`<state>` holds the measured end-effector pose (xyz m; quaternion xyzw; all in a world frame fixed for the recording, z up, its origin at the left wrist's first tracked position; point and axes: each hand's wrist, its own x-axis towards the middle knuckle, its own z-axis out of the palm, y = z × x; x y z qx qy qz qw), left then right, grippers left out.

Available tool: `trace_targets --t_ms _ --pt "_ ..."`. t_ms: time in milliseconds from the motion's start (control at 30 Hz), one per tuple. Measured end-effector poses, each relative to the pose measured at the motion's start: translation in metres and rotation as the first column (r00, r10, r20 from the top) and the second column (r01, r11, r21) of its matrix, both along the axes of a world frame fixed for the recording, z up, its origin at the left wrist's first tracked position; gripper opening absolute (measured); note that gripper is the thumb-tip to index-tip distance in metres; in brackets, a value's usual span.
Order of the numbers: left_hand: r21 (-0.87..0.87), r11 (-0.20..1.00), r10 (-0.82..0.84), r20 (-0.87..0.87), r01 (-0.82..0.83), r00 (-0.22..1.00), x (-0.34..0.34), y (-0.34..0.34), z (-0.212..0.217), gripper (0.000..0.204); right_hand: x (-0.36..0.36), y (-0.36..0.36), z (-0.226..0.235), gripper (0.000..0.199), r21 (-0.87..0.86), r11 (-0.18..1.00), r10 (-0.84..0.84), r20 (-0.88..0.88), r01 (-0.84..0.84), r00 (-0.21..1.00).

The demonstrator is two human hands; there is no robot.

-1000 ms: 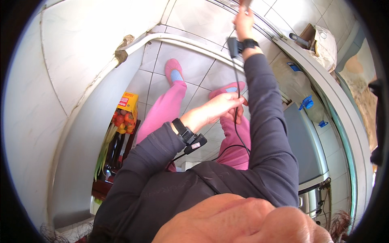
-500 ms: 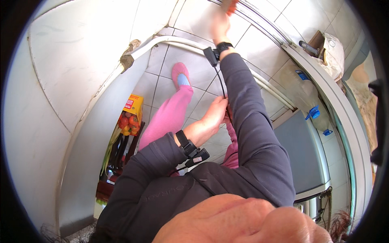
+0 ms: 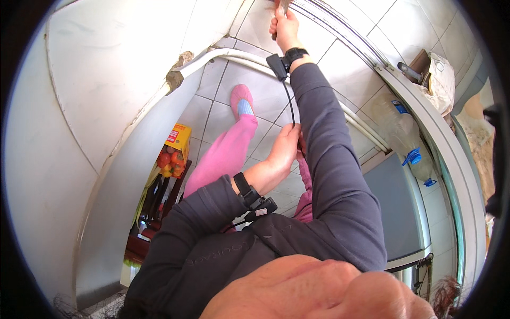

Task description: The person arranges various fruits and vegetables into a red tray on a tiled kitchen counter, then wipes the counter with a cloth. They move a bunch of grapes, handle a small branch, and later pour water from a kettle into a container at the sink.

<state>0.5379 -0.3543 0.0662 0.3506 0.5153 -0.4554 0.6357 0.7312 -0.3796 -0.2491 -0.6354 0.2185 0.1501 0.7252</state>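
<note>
My right hand (image 3: 285,27) is raised toward the tiled wall and is shut on a thin brownish handle (image 3: 281,6) that runs out of the picture at the top. A black wrist device (image 3: 284,59) sits on that wrist, and a black cable (image 3: 291,103) hangs down from it along the dark sleeve. My left hand (image 3: 284,150) rests against the right forearm, its fingers closed on the cable's lower part. It wears a black wrist device (image 3: 254,199) too. Below are a pink trouser leg (image 3: 223,154) and a pink slipper (image 3: 241,101) on the tiled floor.
A white pipe (image 3: 223,56) curves along the wall's foot. A yellow carton (image 3: 178,139), a net of fruit (image 3: 166,159) and dark bottles (image 3: 154,198) stand on a low shelf at the left. A clear plastic bottle with a blue handle (image 3: 408,139) and a steel surface (image 3: 396,210) are at the right.
My right arm has reached further up and shifted left in the picture, still gripping the handle. My left hand has stayed on the cable by the forearm.
</note>
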Motion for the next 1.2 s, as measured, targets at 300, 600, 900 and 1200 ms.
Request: trace_targets --t_ms 300,600,900,1200 --pt "-0.437 0.899 0.059 0.100 -0.009 0.993 -0.001 -0.013 0.010 0.036 0.021 -0.168 0.078 0.038 -0.817 0.377 0.647 -0.105 -0.437 0.755" --pt "-0.449 0.890 0.162 0.140 -0.083 0.977 0.004 -0.022 0.005 0.039 0.079 -0.129 0.042 0.029 -0.859 0.079 0.838 -0.218 -0.506 0.501" --pt "-0.447 0.890 0.178 0.167 -0.086 0.970 0.021 -0.016 0.005 0.043 0.108 -0.102 0.098 0.015 -0.973 0.130 0.645 -0.062 -0.189 0.762" --pt "-0.485 0.874 0.158 0.217 -0.034 0.963 0.023 -0.017 0.004 0.038 0.108 -0.078 0.105 0.018 -0.958 -0.101 0.810 -0.237 -0.270 0.537"
